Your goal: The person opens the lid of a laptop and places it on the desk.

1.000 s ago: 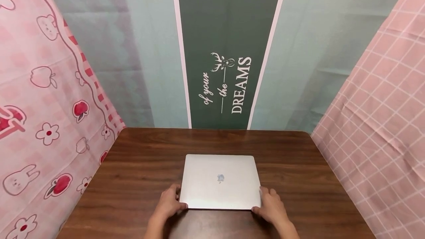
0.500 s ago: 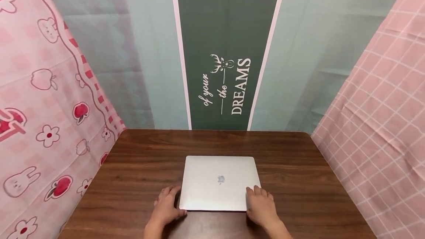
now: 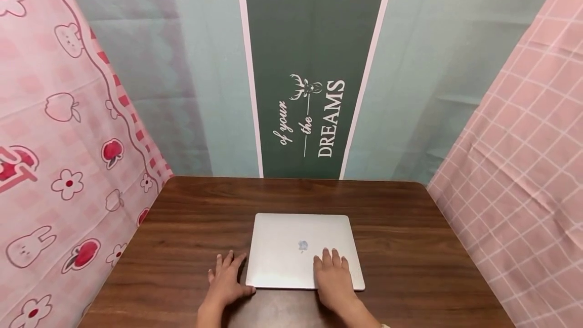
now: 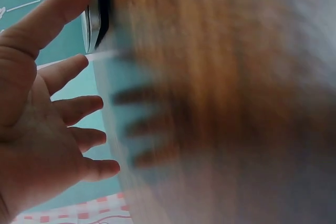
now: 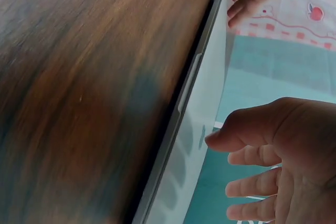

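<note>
A closed silver laptop (image 3: pixel 278 252) with an apple logo lies flat on the brown wooden table (image 3: pixel 182 216). My left hand (image 3: pixel 225 280) is beside its front left corner, fingers spread. In the left wrist view the thumb (image 4: pixel 71 3) is at the laptop's corner (image 4: pixel 93 30), while the other fingers hold nothing. Over the front right part of the lid is my right hand (image 3: pixel 334 277), its fingers extended. The right wrist view shows those fingers (image 5: pixel 254 184) straight above the lid (image 5: pixel 197 116), with their reflection in it; nothing is gripped. A notch shows in the front edge.
A grey-green curtain (image 3: pixel 309 24) with white lettering hangs behind the table. Pink patterned cloth (image 3: pixel 68 135) borders the left side and pink checked cloth (image 3: pixel 524 166) the right. Bare wood surrounds the laptop.
My right hand has left the laptop's right front corner and moved left over the lid. My left hand has loosened and spread its fingers beside the left corner. The laptop stays put.
</note>
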`<state>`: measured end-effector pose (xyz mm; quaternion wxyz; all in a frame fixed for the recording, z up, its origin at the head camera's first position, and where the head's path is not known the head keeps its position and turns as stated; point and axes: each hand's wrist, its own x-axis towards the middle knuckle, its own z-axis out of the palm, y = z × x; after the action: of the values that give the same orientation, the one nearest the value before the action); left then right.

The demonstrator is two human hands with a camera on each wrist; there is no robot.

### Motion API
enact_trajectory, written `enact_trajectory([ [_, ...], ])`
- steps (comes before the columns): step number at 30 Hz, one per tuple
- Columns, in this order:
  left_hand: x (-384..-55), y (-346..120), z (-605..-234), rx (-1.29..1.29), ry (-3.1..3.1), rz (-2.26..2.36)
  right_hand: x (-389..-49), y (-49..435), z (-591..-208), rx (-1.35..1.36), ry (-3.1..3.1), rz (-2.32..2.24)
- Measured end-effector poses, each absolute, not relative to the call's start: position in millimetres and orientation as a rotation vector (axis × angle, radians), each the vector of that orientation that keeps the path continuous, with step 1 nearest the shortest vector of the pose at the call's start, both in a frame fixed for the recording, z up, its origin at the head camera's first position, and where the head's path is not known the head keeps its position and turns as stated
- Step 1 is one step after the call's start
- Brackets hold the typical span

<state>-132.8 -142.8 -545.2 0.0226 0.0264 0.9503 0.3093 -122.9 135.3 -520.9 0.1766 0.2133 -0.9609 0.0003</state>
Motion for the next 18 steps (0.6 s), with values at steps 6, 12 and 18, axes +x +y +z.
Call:
enact_trajectory([
  [6, -133.0, -142.7, -549.0, 0.024, 2.819, 1.031, -121.4, 121.1, -525.5, 0.680, -2.799, -0.062],
  [12, -133.0, -141.7, -548.1, 0.022, 2.829, 1.016, -120.9, 110.5, -527.6, 0.729, -2.826, -0.163],
  [18, -133.0, -138.4, -547.0, 0.044, 2.867, 0.975, -125.2, 101.7, -530.0, 0.734, -2.906, -0.191],
])
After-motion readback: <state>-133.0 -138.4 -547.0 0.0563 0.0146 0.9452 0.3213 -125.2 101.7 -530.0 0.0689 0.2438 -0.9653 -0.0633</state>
